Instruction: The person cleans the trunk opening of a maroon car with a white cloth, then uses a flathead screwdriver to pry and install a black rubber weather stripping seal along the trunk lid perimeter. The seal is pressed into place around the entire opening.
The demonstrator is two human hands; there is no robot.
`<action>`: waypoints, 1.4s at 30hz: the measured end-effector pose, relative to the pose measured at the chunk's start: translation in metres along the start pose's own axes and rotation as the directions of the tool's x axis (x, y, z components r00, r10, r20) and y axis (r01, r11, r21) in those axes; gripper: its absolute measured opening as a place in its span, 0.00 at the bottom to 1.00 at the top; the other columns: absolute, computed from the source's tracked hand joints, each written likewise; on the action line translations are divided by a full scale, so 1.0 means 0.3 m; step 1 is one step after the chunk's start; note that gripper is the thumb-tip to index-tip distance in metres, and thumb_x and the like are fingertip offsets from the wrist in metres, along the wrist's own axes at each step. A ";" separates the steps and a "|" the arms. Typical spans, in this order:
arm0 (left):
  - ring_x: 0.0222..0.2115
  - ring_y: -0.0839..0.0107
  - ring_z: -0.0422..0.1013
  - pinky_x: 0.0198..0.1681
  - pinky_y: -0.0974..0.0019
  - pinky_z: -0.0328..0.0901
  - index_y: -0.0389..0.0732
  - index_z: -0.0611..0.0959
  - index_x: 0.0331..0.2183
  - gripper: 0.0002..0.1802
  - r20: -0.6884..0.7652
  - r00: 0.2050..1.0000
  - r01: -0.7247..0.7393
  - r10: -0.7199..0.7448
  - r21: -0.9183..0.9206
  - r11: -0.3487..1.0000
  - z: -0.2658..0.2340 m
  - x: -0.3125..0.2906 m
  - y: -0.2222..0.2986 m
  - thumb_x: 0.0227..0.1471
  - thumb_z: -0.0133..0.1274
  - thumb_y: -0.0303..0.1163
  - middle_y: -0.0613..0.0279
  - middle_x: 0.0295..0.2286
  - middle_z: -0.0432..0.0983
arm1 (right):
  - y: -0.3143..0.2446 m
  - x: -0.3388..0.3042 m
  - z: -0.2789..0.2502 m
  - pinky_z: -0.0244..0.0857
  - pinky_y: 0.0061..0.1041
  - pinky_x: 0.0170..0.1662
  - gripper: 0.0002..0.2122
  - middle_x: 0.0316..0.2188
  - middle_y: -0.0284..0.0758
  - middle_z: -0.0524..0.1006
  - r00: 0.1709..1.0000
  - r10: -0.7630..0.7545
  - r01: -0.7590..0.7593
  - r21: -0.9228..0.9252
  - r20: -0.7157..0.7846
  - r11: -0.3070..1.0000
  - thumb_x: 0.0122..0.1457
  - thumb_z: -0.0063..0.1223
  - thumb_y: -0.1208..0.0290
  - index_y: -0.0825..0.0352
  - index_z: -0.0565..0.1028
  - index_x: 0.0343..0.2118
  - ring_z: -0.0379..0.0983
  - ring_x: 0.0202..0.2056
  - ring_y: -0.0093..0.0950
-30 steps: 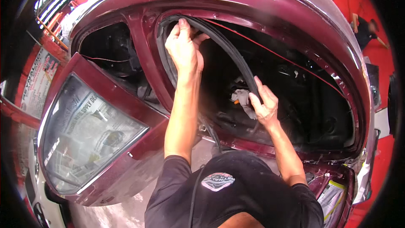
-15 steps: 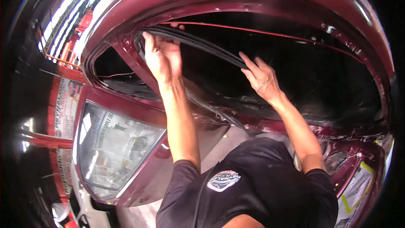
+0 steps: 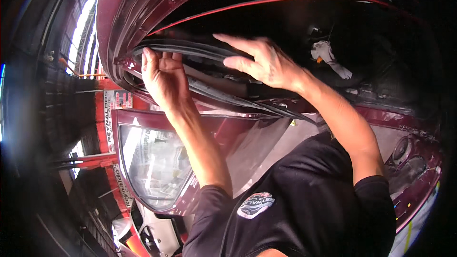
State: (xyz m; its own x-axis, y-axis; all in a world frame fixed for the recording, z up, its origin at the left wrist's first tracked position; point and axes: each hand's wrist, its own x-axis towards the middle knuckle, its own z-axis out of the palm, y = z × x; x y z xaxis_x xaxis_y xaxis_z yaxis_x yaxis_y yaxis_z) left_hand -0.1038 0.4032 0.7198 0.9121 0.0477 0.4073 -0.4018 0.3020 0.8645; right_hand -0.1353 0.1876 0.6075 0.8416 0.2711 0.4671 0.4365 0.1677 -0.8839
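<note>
A long black rubber door seal (image 3: 200, 49) runs along the upper edge of the dark red car's door opening, several strands lying side by side. Toward its left end, my left hand (image 3: 166, 77) is closed on it, thumb up at the corner of the frame (image 3: 124, 62) and fingers curled under the strands. My right hand (image 3: 269, 62) is at the right part of the seal. Its index finger and thumb are stretched apart, and the strands pass into the gap between them. The other right fingers are mostly hidden. Another black strip (image 3: 247, 103) slopes down to the right below.
A red line (image 3: 266, 1) crosses the dark car interior. Crumpled white material (image 3: 328, 57) lies inside. At lower left stands the open door, its window (image 3: 154, 166) covered with printed paper. A speaker opening (image 3: 402, 151) shows in dark red trim at right. A pale vehicle (image 3: 159, 231) is behind.
The view has shifted, showing more of the interior. My right hand has come nearer to the left along the seal and looks larger. My left hand stays at the seal's left end.
</note>
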 end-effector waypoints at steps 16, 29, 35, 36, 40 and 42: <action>0.54 0.54 0.72 0.64 0.43 0.64 0.35 0.77 0.53 0.21 0.062 0.998 0.027 0.007 -0.525 0.850 0.030 0.050 -0.063 0.64 0.53 0.37 0.48 0.51 0.77 | -0.190 0.038 -0.202 0.68 0.30 0.57 0.25 0.50 0.45 0.81 0.973 -0.128 0.060 -0.327 -0.190 0.943 0.58 0.65 0.64 0.67 0.76 0.57 0.78 0.52 0.35; 0.47 0.49 0.76 0.63 0.38 0.64 0.32 0.77 0.50 0.22 0.034 0.997 0.075 -0.069 -0.585 0.808 0.018 0.092 -0.094 0.65 0.52 0.40 0.43 0.43 0.80 | 0.168 -0.352 -0.358 0.64 0.35 0.61 0.34 0.53 0.56 0.76 0.888 0.429 -0.451 -0.496 -0.167 0.742 0.61 0.57 0.52 0.75 0.68 0.62 0.74 0.56 0.43; 0.58 0.47 0.67 0.66 0.36 0.60 0.35 0.73 0.56 0.25 0.053 0.999 0.038 -0.005 -0.638 0.769 0.047 0.077 -0.093 0.62 0.54 0.36 0.44 0.56 0.71 | -0.020 -0.371 -0.512 0.64 0.29 0.60 0.26 0.51 0.51 0.80 0.841 -0.060 -0.296 -0.550 -0.537 0.781 0.61 0.61 0.60 0.74 0.75 0.56 0.76 0.55 0.34; 0.59 0.48 0.66 0.66 0.36 0.59 0.36 0.73 0.57 0.25 0.056 0.998 0.038 -0.001 -0.659 0.752 0.064 0.076 -0.094 0.62 0.55 0.37 0.46 0.55 0.71 | -0.072 -0.363 -0.524 0.65 0.29 0.59 0.24 0.50 0.49 0.81 0.837 -0.085 -0.299 -0.582 -0.540 0.756 0.61 0.61 0.62 0.74 0.76 0.55 0.76 0.53 0.32; 0.60 0.51 0.65 0.67 0.35 0.55 0.38 0.75 0.56 0.27 0.112 0.994 0.079 0.001 -0.705 0.705 0.087 0.060 -0.108 0.60 0.57 0.42 0.51 0.55 0.73 | -0.226 -0.368 -0.474 0.66 0.27 0.57 0.19 0.49 0.45 0.82 0.801 -0.177 -0.301 -0.639 -0.573 0.707 0.60 0.62 0.68 0.72 0.80 0.51 0.77 0.51 0.28; 0.60 0.52 0.65 0.68 0.35 0.55 0.38 0.76 0.55 0.27 0.123 0.992 0.091 -0.004 -0.714 0.694 0.092 0.058 -0.117 0.60 0.58 0.44 0.52 0.54 0.74 | -0.237 -0.376 -0.492 0.65 0.25 0.57 0.18 0.48 0.43 0.83 0.757 -0.211 -0.310 -0.625 -0.618 0.716 0.59 0.63 0.70 0.71 0.80 0.51 0.77 0.50 0.27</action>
State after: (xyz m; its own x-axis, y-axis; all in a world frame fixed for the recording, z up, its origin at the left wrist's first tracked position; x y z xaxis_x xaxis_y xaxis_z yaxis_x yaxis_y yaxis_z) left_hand -0.0761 0.3672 0.7047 0.8965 -0.0710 0.4373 -0.1373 0.8940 0.4266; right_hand -0.2143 0.0052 0.6141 0.7417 -0.4156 0.5266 0.2504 -0.5568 -0.7920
